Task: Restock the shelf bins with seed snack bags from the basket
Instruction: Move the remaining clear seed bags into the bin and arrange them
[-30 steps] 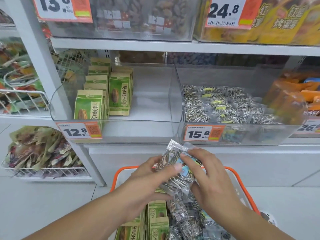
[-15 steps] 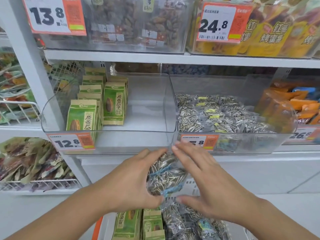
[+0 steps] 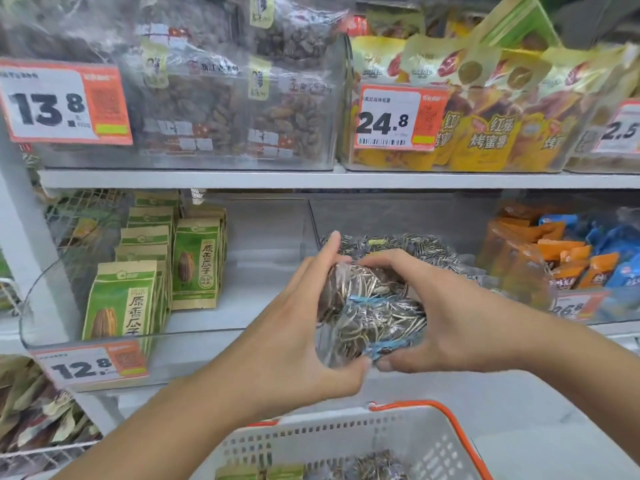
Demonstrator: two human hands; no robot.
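Holding a bundle of clear plastic bags of striped sunflower seeds with blue printing [image 3: 372, 311] between both hands, in front of the middle shelf and above the white slotted plastic basket with an orange rim [image 3: 349, 441]. The bundle is raised to the level of the clear plastic shelf bin of matching striped seed bags [image 3: 408, 245], just short of its front wall. A slip is judged the main risk: the film looks slick, several bags appear to be gripped together, and an inner bag could slide out and drop towards the basket or floor. The bin's front lip could also be caught if the bundle is carried in too low, and a drift leftward would place it in the neighbouring clear bin of green-and-tan paper seed packets [image 3: 194, 265]. The left hand [image 3: 294, 323] is curled round the bundle's left side, thumb beneath. The right hand [image 3: 450, 313] is curled over its top and right side, thumb under the lower edge.
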